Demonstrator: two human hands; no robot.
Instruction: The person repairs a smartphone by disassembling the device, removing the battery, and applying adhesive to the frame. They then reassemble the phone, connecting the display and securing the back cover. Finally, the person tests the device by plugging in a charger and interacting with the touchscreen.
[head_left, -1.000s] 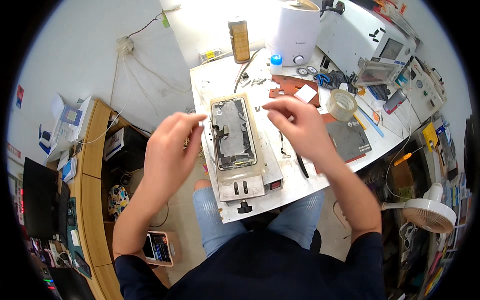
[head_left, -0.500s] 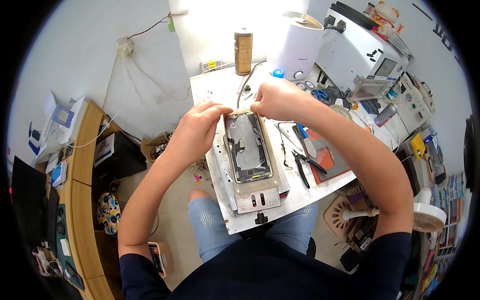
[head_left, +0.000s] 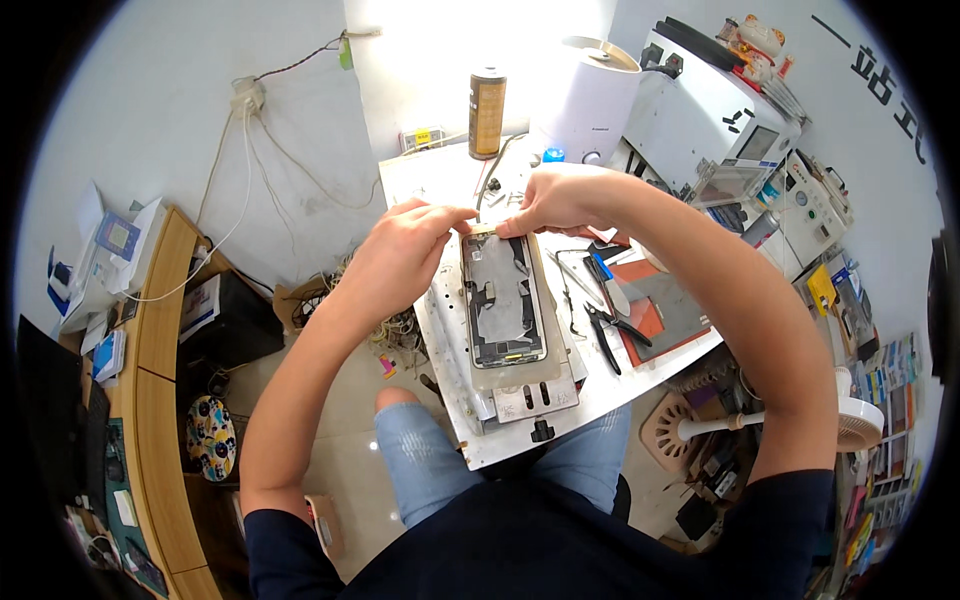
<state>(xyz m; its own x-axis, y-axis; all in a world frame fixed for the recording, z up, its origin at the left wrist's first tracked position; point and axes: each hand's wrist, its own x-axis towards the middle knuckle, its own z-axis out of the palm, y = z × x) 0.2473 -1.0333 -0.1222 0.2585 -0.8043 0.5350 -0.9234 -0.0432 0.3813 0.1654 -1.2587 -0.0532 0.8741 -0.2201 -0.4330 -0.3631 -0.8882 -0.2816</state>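
Observation:
An opened phone screen assembly with a grey backing lies on a metal heating-plate fixture with a black knob. My left hand has its fingers bent together at the assembly's top-left corner; what they pinch, if anything, is hidden. My right hand has its thumb pressed on the top edge of the assembly, with the fingers curled behind it. Black pliers, thin metal tools and a reddish mat lie to the right.
The white bench also holds a spray can, a white appliance and a boxy white machine. A wooden desk with monitor stands left; a fan is at right, cables on the wall.
Both hands have moved up and inward to the assembly's top corners from either side of it. The view has shifted, and the fixture now appears farther right in the picture.

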